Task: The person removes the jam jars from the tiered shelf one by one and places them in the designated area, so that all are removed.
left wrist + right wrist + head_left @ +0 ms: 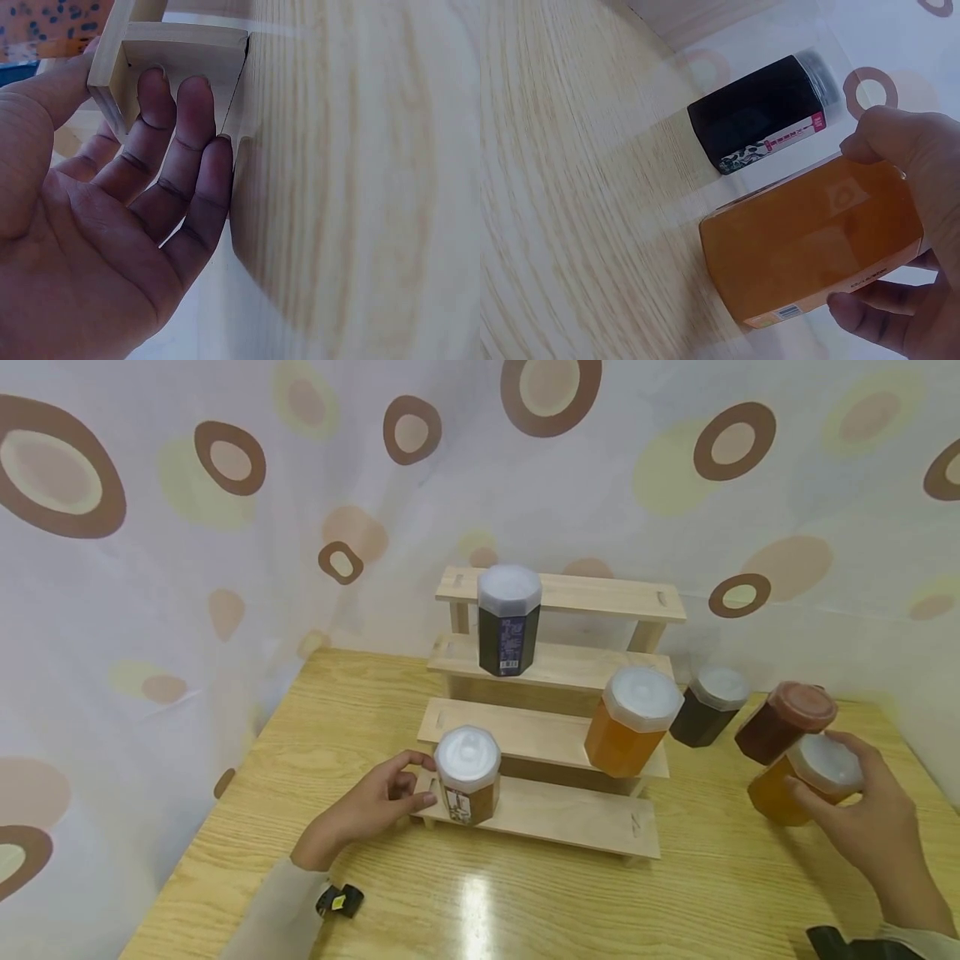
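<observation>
We have the right grip (870, 802) clasped firmly on the amber jar (787, 789), thumb one side, fingers the other, up near its white lid! The jar is at the right of the counter (352, 718), right of the shelf (570, 818); whether its base touches the wood, we cannot tell. Just beyond it we spot the red jar (776, 722), with the black jar (701, 714) near that, both on the counter.

Over to the left grip (382, 797): released, fingers loosely bent, at the left end of the lowest step, right beside the brown jar (472, 797). Contact with that jar? We cannot tell.

Up the shelf we go! The orange jar (618, 739) stands at the right of the second step, the dark jar (510, 639) towards the left of the third, and behind it all we see the spotted cloth (600, 510).
</observation>
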Demonstrator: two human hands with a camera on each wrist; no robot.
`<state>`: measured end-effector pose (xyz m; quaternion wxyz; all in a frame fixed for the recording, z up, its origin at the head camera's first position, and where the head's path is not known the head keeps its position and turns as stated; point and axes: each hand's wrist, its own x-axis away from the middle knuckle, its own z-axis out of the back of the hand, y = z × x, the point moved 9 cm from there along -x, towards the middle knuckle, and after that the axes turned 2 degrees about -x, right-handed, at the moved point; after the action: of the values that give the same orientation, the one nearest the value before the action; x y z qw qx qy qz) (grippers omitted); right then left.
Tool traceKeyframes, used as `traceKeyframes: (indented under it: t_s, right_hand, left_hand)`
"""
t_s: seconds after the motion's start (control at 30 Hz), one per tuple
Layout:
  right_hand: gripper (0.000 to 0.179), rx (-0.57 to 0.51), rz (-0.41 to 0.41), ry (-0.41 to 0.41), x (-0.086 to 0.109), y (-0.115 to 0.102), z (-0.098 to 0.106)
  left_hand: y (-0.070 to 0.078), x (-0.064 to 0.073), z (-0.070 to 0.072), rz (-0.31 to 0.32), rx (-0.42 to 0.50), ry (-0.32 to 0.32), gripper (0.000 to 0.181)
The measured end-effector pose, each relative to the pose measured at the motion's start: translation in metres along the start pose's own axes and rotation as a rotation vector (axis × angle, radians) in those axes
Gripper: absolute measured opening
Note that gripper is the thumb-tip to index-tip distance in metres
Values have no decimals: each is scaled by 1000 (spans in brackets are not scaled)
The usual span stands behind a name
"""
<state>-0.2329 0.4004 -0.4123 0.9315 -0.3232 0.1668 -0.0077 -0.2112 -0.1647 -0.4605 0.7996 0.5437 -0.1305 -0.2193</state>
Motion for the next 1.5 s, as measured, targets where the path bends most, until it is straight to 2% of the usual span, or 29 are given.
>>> traceKeyframes:
  t_s: [0.27,0.37,0.67,0.9,1.07,1.17,1.27,1.5]
  right_hand:
    - [78,13,20,-31,0,-4,0]
    - [78,18,42,-41,-1,-6,1]
    - [77,26,32,-86,-5,-9,-2]
    - [63,-17,127,5,-7,-21,9]
    - [63,-2,87,21,-4,-28,15]
    - [59,19,109,59,-2,-39,19]
    - [54,18,167,111,-2,-53,26]
    - [52,-36,225,164,-1,-76,36]
  left_hand:
    - [4,0,1,-27,5,-5,35]
    - [4,0,1,-25,10,-3,35]
    - [1,1,0,-14,16,2,35]
    - [1,1,0,8,25,2,36]
    - [2,1,0,3,24,-3,36]
    - [2,1,0,3,24,-3,36]
    - [2,1,1,6,27,1,36]
    - [1,1,1,19,34,0,36]
